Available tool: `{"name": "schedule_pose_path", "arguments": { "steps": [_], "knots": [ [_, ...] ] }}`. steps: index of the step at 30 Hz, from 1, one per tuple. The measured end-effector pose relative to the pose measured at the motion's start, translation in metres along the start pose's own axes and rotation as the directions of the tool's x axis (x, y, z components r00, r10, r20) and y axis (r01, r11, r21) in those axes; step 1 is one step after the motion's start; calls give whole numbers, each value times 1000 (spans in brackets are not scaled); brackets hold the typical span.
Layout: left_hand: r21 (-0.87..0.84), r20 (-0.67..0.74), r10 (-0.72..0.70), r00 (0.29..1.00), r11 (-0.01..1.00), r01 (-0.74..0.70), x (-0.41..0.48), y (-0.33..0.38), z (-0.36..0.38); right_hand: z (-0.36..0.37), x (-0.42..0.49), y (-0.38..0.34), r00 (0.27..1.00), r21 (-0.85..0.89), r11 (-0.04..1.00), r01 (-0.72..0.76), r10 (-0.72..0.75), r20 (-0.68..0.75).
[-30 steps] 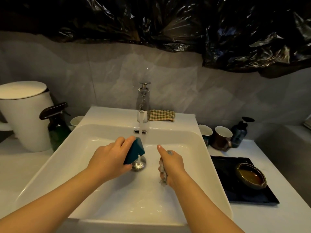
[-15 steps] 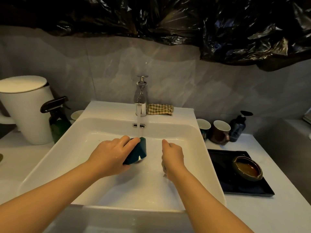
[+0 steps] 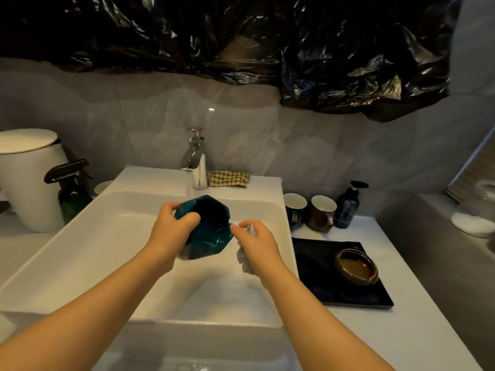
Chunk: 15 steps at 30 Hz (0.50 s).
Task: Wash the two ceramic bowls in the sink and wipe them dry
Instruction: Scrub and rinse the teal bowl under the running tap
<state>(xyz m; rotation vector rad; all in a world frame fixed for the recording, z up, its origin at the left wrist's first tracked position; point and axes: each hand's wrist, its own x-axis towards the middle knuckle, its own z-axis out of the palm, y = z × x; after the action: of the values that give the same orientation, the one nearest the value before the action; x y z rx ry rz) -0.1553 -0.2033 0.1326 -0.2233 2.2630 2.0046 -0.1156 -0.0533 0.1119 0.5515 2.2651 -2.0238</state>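
Above the middle of the sink (image 3: 107, 250), the left hand (image 3: 171, 231) curls over the rim of the tilted teal faceted bowl (image 3: 211, 236). If the glaze is wet, that one-sided grip might slip and the bowl could chip on the basin. Just right, the right hand (image 3: 257, 242) pinches a grey rag (image 3: 247, 263). Right of the sink, the brown bowl (image 3: 357, 266) sits on a black tray (image 3: 321, 285), unwashed by the look of it.
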Motion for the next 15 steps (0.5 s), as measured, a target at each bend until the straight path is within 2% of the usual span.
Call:
{"name": "schedule_pose_path", "arguments": {
  "steps": [2, 4, 6, 8, 11, 15],
  "knots": [
    [-173, 51, -135, 990, 975, 142, -9, 5, 17, -20, -7, -4, 999, -9, 999, 34, -34, -22],
    [-243, 128, -181, 975, 948, 208, -23, 8, 37, -44, -17, -9, 996, 0, 997, 80, -80, -32],
    [-281, 200, -201, 959, 926, 253, -41, 10, 61, -70, -27, -10, 989, -66, 989, 130, -134, -54],
    [-304, 270, -199, 942, 911, 279, -60, 11, 88, -100, -35, -5, 985, -140, 980, 142, -154, -78],
    [-285, 355, -205, 912, 905, 315, -85, 6, 129, -147, -48, 11, 994, -180, 982, 64, -78, -73],
    [-254, 423, -283, 860, 875, 413, -108, -18, 182, -200, -67, 41, 994, -297, 955, 3, -36, -104]
  ]
}}
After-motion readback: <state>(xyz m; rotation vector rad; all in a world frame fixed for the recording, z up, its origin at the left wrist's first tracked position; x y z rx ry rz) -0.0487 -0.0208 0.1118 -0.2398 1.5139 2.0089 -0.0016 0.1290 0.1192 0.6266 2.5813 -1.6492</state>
